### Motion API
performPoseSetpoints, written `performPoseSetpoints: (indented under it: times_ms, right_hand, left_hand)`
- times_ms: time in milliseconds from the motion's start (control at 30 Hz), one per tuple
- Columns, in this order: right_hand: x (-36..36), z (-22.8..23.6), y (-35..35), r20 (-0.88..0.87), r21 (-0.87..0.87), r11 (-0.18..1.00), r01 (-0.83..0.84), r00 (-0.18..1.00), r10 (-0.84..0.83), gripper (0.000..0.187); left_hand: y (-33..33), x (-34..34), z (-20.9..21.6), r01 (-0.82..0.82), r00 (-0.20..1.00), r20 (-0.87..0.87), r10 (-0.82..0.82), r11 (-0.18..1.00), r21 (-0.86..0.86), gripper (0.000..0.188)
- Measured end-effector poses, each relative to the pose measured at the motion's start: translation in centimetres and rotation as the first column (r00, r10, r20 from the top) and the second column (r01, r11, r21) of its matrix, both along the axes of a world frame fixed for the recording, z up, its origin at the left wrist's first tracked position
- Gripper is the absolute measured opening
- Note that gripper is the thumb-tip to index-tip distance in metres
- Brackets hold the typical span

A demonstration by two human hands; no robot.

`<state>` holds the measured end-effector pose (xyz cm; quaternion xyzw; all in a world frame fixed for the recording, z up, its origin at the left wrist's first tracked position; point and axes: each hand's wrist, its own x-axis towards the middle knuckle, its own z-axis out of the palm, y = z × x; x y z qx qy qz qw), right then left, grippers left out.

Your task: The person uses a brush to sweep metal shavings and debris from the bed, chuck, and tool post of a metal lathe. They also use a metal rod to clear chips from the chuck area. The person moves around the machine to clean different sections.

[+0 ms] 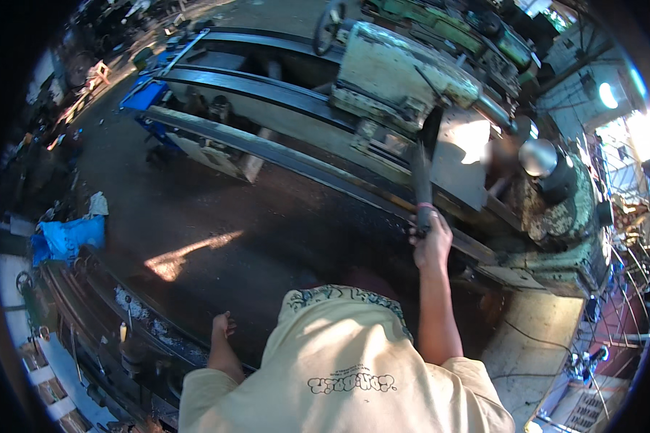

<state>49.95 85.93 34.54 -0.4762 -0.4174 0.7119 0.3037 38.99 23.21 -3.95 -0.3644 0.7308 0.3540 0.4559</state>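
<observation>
As we look down in the head view, dark lettering (350, 384) crosses the front of our pale yellow shirt (325, 353). Our right hand (433, 242) is closed around the near end of a long dark tool (422, 177) – it points away toward the green lathe (383, 68), though whether it touches we cannot tell. Well to its left, our left hand (224, 325) hangs loosely curled, apparently empty.

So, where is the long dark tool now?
The long dark tool is right of centre in the head view, held in the right hand, far end toward the green machine.
</observation>
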Motion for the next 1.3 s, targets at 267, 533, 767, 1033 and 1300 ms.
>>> performPoseSetpoints:
  times_ms: [267, 533, 767, 1033, 1300]
  right_hand:
    - [-6.1, 1.2, -2.0, -0.185, 0.114, 0.993, 0.032, 0.983, -0.011, 0.032]
    - [-15.5, -3.7, -11.3, -0.132, -0.091, 0.950, -0.300, 0.949, 0.287, 0.043]
    - [-21.7, -7.1, -8.3, -0.024, 0.021, 0.988, -0.154, 0.988, 0.154, 0.040]
    - [-23.2, -3.3, -15.0, 0.017, 0.010, 0.975, -0.224, 0.975, 0.224, 0.052]
    - [-29.6, -4.8, -16.2, 0.152, -0.095, 0.877, -0.470, 0.864, 0.480, 0.050]
  left_hand:
    - [3.0, 2.5, 1.1, -0.043, 0.998, -0.042, 0.046, 0.996, 0.079, 0.033]
    - [7.4, -0.9, 3.1, 0.022, 0.989, -0.151, 0.002, 0.987, 0.157, 0.035]
    - [2.1, -1.7, 2.5, -0.154, 0.980, -0.109, 0.164, 0.983, 0.098, 0.024]
    - [-0.6, -12.6, 6.6, 0.073, 0.996, -0.070, -0.061, 0.982, 0.175, 0.016]
    - [3.6, -32.3, 7.1, 0.010, 0.951, -0.308, 0.039, 0.988, 0.156, 0.025]
